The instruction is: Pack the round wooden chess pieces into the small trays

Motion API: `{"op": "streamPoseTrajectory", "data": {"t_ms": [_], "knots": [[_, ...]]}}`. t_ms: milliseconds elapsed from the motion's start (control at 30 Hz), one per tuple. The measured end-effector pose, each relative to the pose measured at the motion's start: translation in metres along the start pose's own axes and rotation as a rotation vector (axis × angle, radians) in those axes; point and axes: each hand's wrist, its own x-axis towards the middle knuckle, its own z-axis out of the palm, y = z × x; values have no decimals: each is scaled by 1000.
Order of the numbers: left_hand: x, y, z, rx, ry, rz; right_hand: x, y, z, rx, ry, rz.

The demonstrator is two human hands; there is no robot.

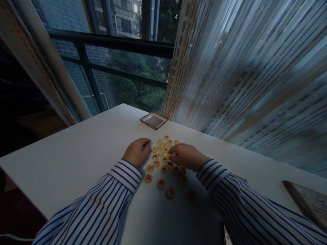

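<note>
Nearest, at the loose edge of the cluster, a few round game pieces point(170, 192) are laid on the white table point(84, 146), dimmed by shadow, their red characters only faintly shown. Farther in, the pieces are crowded between the two hands: pale yellow, thick-edged discs, some marked in red, others in black, each character being ringed by a plain border. The left hand point(137, 151) is held curled beside them; whether anything is gripped cannot be told. The right hand point(187, 156) is reached over their right side, thumb and forefinger slightly parted at a disc, but whether it is pinched cannot be told. Toward the far side, several blank faces are shown. Beyond, a shallow brown-rimmed box point(147, 124) is set near the table's edge.
</note>
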Motion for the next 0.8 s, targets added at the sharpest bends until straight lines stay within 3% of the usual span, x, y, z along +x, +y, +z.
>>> {"op": "streamPoseTrajectory", "data": {"t_ms": [200,300,433,567,800], "knots": [[0,0,0,-7,24,16,-2,2,1,160,72,17],[0,2,-1,-3,24,4,-4,5,-2,550,110,74],[0,2,-1,7,7,-9,-8,10,-8,1136,16,102],[0,1,-1,6,4,-7,-10,12,-9,1512,-40,58],[0,2,-1,3,11,-2,-12,10,-12,1641,-59,41]]}}
